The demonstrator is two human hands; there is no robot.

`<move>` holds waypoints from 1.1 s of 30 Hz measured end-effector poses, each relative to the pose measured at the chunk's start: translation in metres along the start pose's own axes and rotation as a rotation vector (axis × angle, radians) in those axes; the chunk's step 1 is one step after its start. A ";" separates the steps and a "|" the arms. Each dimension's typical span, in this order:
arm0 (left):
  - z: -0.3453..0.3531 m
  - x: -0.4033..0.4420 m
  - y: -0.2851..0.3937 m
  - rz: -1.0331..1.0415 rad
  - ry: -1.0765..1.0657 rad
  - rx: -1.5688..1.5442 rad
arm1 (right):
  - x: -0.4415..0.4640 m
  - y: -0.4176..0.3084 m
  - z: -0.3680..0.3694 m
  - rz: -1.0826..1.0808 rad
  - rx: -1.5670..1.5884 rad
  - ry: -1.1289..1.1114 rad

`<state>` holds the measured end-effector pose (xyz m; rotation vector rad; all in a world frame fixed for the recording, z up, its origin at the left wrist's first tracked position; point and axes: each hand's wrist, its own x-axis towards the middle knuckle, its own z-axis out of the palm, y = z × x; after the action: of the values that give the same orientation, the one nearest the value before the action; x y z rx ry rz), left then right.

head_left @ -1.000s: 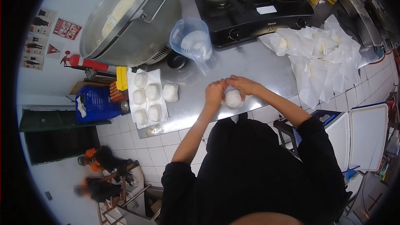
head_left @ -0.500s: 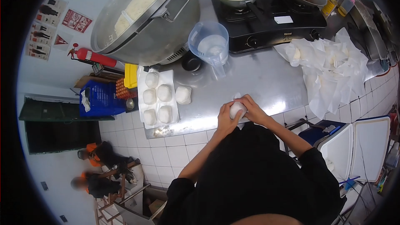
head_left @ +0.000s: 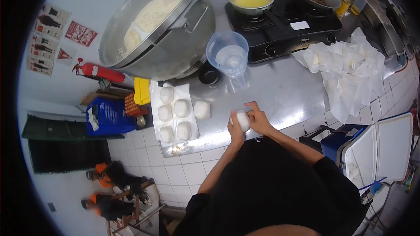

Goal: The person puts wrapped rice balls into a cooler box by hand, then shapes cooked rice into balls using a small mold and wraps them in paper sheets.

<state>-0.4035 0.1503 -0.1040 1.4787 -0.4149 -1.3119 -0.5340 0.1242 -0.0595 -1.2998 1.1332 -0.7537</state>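
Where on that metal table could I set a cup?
The table is barest between the jug, stove, crumpled paper and right hand. A smaller patch lies between the lone white ball and left hand. It's crowded around the pot, the sheet of balls and the crumpled paper.

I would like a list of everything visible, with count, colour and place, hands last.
Held lump: one, white, between the hands
Other lumps: six, white, five on sheet, one beside
Sheet: one, white, table's left
Big pot: one, silver, far left
Jug: one, translucent blue, mid-table
Bowl: one, black, beside jug
Stove: one, black, table's far side
Pans: two, silver, on stove
Papers: several, white, table's right
Table: one, silver, in front
Crate: one, blue, left
Eggs: many, brown, beside crate
Extinguisher: one, red, left
Posters: several, mixed colours, left wall
Open box: one, white, right
People: two, orange-and-black clothes, lower left
Left hand, right hand: two, bare, on lump
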 end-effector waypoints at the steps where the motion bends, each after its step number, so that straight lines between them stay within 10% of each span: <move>1: -0.007 0.007 -0.005 0.027 -0.004 -0.012 | 0.005 0.013 0.003 0.033 0.144 -0.021; 5: 0.006 0.009 0.009 0.165 0.093 0.049 | 0.015 0.037 0.022 0.126 0.547 -0.053; 9: -0.028 0.012 0.031 -0.073 0.015 0.116 | 0.014 -0.020 0.006 0.032 -0.127 -0.099; 13: -0.109 0.053 0.015 0.640 0.495 0.981 | 0.045 -0.009 -0.055 -0.350 -0.638 0.555; 18: -0.155 0.027 0.064 0.444 0.436 1.111 | 0.087 -0.016 -0.209 -0.124 -0.841 1.365; 23: -0.132 0.019 0.073 0.903 0.656 1.225 | 0.103 0.021 -0.263 -0.116 -0.588 1.190; 26: -0.101 0.014 0.075 1.061 0.550 1.204 | 0.086 0.024 -0.244 -0.248 -0.464 0.961; 33: 0.048 -0.002 0.046 1.210 -0.487 0.903 | -0.004 0.047 -0.146 -0.311 -0.579 0.759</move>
<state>-0.4292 0.1128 -0.0557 1.1115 -2.0361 -0.4122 -0.6793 0.0862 -0.0902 -1.7593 1.8751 -1.2728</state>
